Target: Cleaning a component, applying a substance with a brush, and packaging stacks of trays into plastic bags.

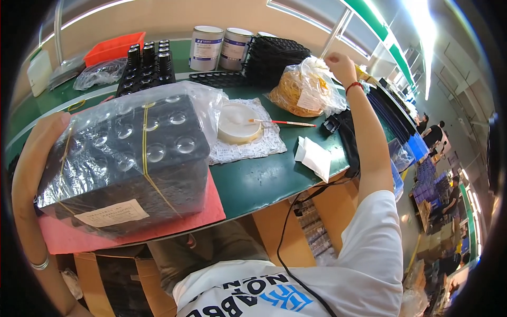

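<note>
A large block of black trays with round cups, wrapped in clear plastic (121, 153), sits in front of me, with yellow rubber bands (146, 137) round it and a paper label on its near side. My left hand (53, 127) grips its left end, the fingers partly hidden, with the forearm along its side. At the back right, my right hand (340, 66) is raised with curled fingers beside the mouth of a clear bag of yellow rubber bands (298, 90). Whatever those fingers pinch is too small to make out.
A pink mat (214, 203) lies under the block. Beside it, a round white dish (237, 122) rests on paper, with a red-handled brush (290, 123) across it. Paint cans (206, 48), stacked black trays (274, 55) and a red bin (113, 48) stand behind. White paper packet (315, 158) lies right.
</note>
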Tool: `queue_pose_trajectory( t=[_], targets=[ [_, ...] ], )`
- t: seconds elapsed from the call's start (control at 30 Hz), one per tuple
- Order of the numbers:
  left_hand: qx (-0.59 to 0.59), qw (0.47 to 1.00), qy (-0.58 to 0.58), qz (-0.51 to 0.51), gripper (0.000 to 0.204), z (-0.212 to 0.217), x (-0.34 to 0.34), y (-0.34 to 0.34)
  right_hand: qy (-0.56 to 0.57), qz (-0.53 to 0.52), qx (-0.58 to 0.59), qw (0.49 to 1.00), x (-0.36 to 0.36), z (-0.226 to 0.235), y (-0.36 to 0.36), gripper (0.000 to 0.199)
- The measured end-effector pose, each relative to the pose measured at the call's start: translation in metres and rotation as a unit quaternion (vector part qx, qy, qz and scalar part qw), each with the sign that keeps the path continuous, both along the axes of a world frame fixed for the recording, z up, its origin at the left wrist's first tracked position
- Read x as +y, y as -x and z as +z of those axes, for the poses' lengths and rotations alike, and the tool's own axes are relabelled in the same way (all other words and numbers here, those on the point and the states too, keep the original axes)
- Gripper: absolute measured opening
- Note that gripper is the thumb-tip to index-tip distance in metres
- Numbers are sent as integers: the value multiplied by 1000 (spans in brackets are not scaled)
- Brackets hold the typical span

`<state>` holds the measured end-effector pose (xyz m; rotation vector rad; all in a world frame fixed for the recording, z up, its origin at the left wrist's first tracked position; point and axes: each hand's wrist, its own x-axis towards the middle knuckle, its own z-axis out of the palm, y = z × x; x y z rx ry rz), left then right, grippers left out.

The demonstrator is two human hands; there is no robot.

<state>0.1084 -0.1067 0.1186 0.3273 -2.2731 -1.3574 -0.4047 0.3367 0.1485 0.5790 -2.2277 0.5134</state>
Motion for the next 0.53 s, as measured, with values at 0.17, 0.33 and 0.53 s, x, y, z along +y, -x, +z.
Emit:
queue_pose_trajectory(
  t=[0.17,0.33,0.53],
  targets=[
    [42,975,213,-54,25,6,14,-9,71,9,-95,993,-1,2,4,24],
    [-9,989,-140,48,26,8,11,3,158,29,-55,985,8,6,8,25],
    [-43,997,-55,29,35,9,1,4,193,140,-145,960,0,12,-10,24]
  ],
)
